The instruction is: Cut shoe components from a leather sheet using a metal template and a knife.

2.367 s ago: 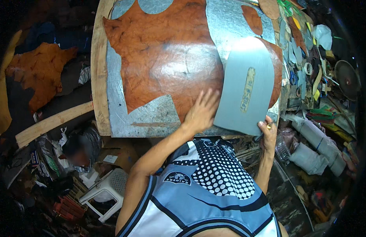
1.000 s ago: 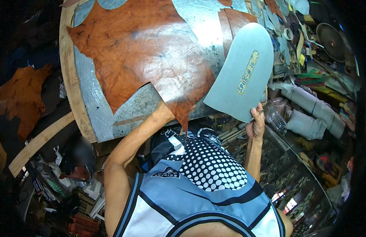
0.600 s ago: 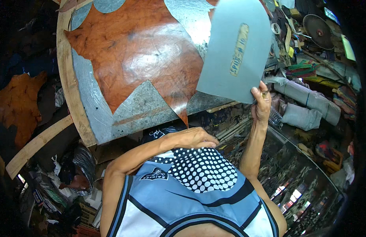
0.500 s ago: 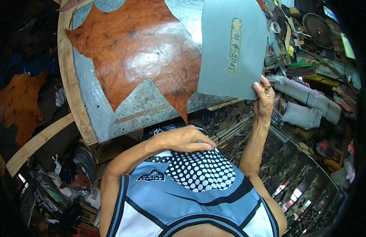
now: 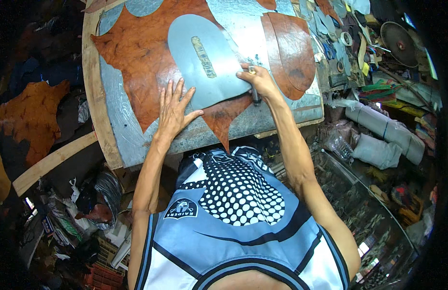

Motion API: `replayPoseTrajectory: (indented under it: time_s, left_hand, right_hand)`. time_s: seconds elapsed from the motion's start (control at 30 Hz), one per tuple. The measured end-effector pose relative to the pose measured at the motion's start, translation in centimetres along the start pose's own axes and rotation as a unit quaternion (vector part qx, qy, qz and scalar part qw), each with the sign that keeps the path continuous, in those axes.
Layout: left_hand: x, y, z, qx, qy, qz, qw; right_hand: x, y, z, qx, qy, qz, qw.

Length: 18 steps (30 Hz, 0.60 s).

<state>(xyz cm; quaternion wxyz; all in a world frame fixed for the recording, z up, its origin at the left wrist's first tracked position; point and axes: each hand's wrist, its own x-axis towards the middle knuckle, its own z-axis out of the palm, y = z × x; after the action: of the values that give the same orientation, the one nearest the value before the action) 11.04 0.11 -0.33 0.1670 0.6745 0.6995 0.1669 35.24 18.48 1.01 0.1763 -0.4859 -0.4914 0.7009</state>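
A grey flat template [image 5: 185, 43], rounded at its far end and with a marked tan strip on it, lies over a reddish-brown leather hide [image 5: 137, 67] on the worktable. My left hand [image 5: 173, 106] rests flat with fingers spread, its fingertips at the template's left edge. Gripping the right edge of the template is my right hand [image 5: 262, 82], thumb on top. A short dark tool handle [image 5: 256, 96] sticks out below that palm; its working end is hidden. Right of the template are cut brown leather pieces with rounded ends [image 5: 294, 58].
Metal sheeting [image 5: 180, 140] covers the table, with a curved wooden edge [image 5: 96, 92] at left. Tape rolls [image 5: 346, 38] and scraps crowd the far right. Wrapped rolls [image 5: 379, 125] lie beyond the right side. Another brown hide [image 5: 35, 116] hangs at far left.
The template has come down from the raised right hand onto the hide, moving left. My left hand has gone from my torso to the table. The cut leather pieces are now uncovered.
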Motion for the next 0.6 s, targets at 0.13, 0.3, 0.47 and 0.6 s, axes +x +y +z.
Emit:
replayPoseTrajectory:
  time_s: [0.13, 0.3, 0.47, 0.6]
  left_hand:
    - [0.8, -0.7, -0.2, 0.023, -0.025, -0.009, 0.999]
    - [1.9, -1.7, 0.1, 0.025, -0.019, -0.009, 0.999]
    - [3.2, -1.9, -2.0, 0.046, -0.053, 0.024, 0.997]
    - [0.8, -1.7, -1.5, 0.014, -0.107, 0.023, 0.994]
  right_hand:
    - [0.7, -1.9, 1.3, -0.308, 0.080, -0.043, 0.947]
    - [1.1, -2.8, 1.1, -0.392, 0.077, -0.090, 0.912]
    - [1.2, -2.7, 0.7, -0.394, 0.074, -0.149, 0.904]
    - [-0.5, -0.8, 0.5, -0.386, 0.062, -0.116, 0.913]
